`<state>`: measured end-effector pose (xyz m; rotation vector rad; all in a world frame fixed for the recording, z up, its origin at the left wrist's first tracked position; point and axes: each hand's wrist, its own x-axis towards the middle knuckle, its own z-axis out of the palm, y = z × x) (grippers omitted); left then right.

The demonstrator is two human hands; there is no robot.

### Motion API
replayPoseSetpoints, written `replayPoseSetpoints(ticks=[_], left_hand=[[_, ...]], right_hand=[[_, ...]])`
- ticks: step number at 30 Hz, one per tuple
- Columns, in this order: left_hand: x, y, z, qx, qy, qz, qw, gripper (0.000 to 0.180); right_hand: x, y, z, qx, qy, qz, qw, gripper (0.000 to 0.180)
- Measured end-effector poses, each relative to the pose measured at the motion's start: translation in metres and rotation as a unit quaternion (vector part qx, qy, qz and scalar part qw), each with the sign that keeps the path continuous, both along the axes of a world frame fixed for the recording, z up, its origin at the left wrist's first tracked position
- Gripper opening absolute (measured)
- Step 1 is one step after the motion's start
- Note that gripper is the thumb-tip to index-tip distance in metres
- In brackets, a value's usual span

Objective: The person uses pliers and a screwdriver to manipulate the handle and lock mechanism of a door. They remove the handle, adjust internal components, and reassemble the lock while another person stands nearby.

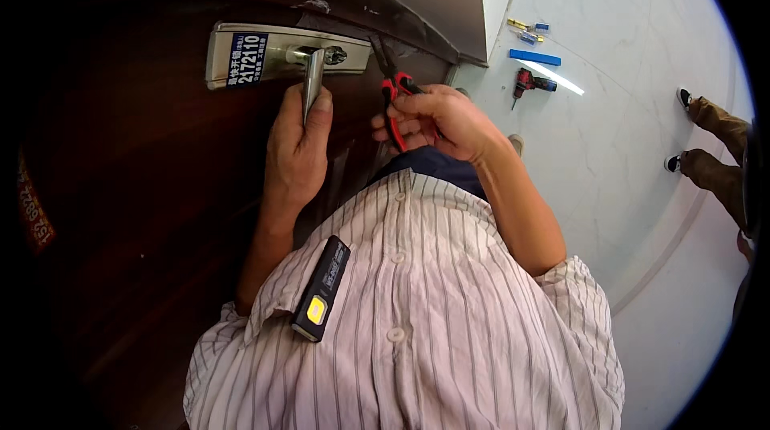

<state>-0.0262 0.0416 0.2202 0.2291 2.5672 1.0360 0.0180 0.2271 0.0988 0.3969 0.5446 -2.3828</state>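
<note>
My left hand (298,139) is wrapped round the silver lever handle (314,77) of a dark wooden door (160,189). The handle sticks out from a long metal lock plate (277,53), which bears a blue sticker (246,59). At one end of the plate, beside the handle, is a dark, rough-looking spot (335,54). In my right hand (445,119) is a pair of long-nose pliers (395,93) with red and black grips. Their jaws point up toward the door's edge, just past the end of the plate, and look apart from it.
On the pale tiled floor (593,181) lie a red and black cordless drill (531,85), a blue bar-shaped box (535,57) and several small lock parts (529,30). Another person's legs (714,141) stand at the right. A black work light (321,289) hangs on my striped shirt.
</note>
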Motion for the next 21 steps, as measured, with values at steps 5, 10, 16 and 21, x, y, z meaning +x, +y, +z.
replayPoseSetpoints(ticks=[5, 10, 16, 21], left_hand=[[-0.001, 0.000, -0.005, 0.036, 0.007, -0.003, 0.999, 0.022], [0.001, -0.001, -0.006, 0.043, 0.008, 0.003, 0.999, 0.022], [0.000, -0.001, -0.004, 0.045, 0.004, -0.002, 0.999, 0.021], [0.000, 0.000, -0.002, 0.045, -0.009, 0.000, 0.999, 0.021]], right_hand=[[0.010, -0.015, 0.011, 0.018, 0.057, 0.040, 0.997, 0.026], [-0.002, -0.013, 0.006, 0.005, 0.044, 0.046, 0.998, 0.028], [-0.005, -0.008, 0.002, -0.020, 0.036, 0.052, 0.998, 0.028], [-0.007, -0.005, -0.003, -0.009, 0.040, 0.055, 0.998, 0.029]])
